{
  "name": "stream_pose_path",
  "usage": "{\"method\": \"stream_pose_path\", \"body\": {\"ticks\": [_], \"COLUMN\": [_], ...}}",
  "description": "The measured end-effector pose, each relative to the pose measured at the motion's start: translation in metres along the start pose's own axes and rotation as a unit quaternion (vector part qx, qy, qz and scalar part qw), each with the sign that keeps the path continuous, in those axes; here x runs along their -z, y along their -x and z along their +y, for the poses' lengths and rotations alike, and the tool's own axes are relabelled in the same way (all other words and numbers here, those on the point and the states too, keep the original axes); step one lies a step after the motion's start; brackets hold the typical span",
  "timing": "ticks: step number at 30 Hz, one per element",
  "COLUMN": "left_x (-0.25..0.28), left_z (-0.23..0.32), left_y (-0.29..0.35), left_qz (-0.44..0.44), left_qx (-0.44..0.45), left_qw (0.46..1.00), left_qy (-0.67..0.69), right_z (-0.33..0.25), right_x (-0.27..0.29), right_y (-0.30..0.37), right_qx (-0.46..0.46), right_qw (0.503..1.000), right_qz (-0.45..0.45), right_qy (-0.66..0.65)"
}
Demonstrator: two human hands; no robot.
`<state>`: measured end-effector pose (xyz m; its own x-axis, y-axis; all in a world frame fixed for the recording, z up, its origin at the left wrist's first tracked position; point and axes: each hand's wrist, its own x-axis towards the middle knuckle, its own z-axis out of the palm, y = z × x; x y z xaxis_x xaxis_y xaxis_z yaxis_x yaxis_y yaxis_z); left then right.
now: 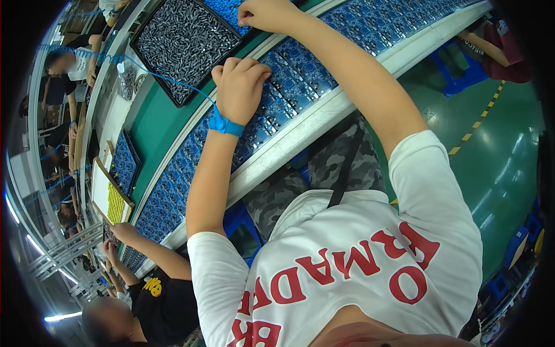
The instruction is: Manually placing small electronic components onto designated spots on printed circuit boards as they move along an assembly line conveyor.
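My left hand (240, 87), with a blue wrist strap (224, 124) and coiled cord, is over the row of blue circuit boards (300, 78). Its fingers are curled closed, and anything between them is hidden. Farther up and to the right, my right hand (269, 15) hangs beside a heap of small blue parts (226, 10). Those fingers are pinched together, and whatever they grip is too small to name. Left of both hands lies a black tray (178, 99) full of small dark cylindrical parts.
The boards fill a long line with a pale rail (289, 136) on my side. Left stand a bag of parts (125, 80), stacked blue boards (124, 162) and a tray of yellow parts (115, 203). A co-worker in black (165, 303) reaches over the line at lower left.
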<state>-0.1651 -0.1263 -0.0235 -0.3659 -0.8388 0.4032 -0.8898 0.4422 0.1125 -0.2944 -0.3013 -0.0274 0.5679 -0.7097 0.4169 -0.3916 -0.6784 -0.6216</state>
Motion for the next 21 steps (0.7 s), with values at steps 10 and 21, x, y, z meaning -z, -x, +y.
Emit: {"method": "stream_pose_path", "body": {"ticks": [10,21], "left_x": [0.003,0.052], "left_z": [0.003,-0.066], "left_y": [-0.005,0.008], "left_qz": [-0.010,0.030], "left_qx": [-0.018,0.137], "left_qw": [0.999,0.989], "left_qy": [-0.029,-0.041], "right_z": [0.001,-0.008], "right_x": [-0.003,0.030], "right_y": [0.001,0.030], "right_qx": [0.026,0.072], "right_qw": [0.997,0.989], "right_qz": [0.073,0.104], "right_qy": [-0.021,0.081]}}
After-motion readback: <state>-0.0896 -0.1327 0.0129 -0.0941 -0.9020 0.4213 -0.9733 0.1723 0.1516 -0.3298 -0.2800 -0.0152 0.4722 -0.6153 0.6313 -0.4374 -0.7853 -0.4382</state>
